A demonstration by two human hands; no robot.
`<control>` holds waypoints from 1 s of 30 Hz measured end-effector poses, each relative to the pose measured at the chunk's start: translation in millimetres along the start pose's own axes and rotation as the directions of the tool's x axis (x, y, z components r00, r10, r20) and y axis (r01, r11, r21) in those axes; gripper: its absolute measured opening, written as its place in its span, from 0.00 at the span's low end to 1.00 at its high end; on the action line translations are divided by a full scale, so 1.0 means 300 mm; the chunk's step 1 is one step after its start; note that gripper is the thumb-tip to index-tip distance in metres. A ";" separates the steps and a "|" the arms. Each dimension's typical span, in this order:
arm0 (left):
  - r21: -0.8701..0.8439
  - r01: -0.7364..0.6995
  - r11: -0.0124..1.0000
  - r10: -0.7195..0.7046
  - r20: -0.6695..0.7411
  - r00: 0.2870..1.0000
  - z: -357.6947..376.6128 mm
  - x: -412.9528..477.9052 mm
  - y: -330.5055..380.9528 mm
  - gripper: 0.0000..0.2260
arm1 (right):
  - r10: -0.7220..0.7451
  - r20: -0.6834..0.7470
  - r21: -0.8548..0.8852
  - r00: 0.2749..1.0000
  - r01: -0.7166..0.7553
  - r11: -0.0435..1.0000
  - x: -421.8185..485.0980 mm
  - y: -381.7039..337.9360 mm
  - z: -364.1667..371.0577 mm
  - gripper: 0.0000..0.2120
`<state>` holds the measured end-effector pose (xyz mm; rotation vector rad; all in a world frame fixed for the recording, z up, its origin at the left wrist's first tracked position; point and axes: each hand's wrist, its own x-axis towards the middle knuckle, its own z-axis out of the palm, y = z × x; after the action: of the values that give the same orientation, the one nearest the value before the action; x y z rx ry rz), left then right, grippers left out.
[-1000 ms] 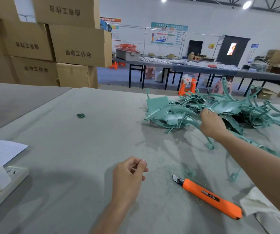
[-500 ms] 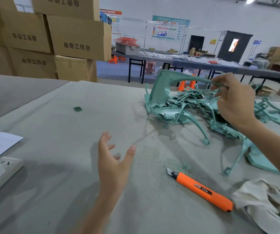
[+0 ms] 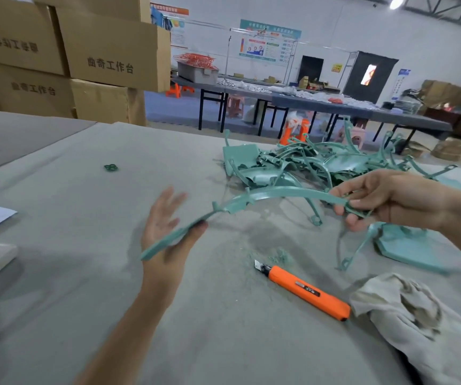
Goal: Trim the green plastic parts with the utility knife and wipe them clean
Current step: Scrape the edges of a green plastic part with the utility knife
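Head view: right fingers (image 3: 368, 187) pinch green part (image 3: 273, 193) lying across left hand (image 3: 162, 225).

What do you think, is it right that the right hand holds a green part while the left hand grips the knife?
Not quite. The right hand holds a green part, but the left hand grips nothing: it is open under the part's other end, and the knife lies on the table. The head view shows this.

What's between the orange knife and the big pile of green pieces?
In the head view, a small heap of green shavings lies just beyond the utility knife; past it only dusty grey table up to the pile of green parts.
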<state>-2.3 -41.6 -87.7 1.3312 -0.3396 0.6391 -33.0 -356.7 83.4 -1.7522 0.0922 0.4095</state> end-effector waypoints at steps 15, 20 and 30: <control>-0.559 0.588 0.584 -0.636 0.136 0.760 0.079 -0.063 0.055 0.22 | -0.252 -0.105 -0.975 0.962 -0.049 0.218 0.022 0.474 0.188 0.14; -0.644 0.642 0.415 -0.707 0.216 0.674 0.074 -0.061 0.055 0.18 | -0.397 -0.151 -0.957 0.905 -0.033 0.288 0.051 0.579 0.220 0.15; -0.686 0.656 0.315 -0.731 0.266 0.629 0.067 -0.061 0.053 0.07 | -0.447 -0.435 -0.428 0.782 0.257 0.867 0.086 0.431 0.206 0.02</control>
<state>-23.8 -63.6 -81.1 0.5092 0.1064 -0.2223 -59.2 -322.4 -55.8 -2.1403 0.0717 -0.3729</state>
